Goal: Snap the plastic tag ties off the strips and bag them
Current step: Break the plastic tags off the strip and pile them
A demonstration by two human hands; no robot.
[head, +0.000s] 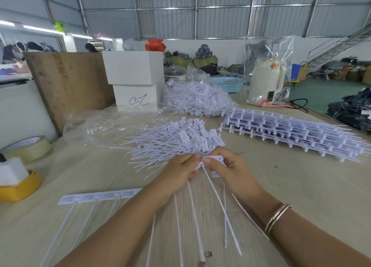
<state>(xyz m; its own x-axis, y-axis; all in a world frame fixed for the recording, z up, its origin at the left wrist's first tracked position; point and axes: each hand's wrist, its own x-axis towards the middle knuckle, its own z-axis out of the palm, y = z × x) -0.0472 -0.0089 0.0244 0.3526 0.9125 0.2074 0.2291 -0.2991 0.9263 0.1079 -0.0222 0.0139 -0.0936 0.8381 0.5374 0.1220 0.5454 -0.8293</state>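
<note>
Our fingers pinch one strip of tag ties: the left hand grips its left part, the right hand nips the tag at the end, thumbs almost touching. Its thin tails hang down toward us from the fingers. Just beyond our fingertips lies the heap of loose ties. Farther beyond sits the bag of ties; to the right, well apart, the stacked strips. Left of our fingers lies another strip.

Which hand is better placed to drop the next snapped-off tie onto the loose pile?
Probably the right hand: it pinches the end tag, beside the loose pile. The left hand holds the strip.
</note>
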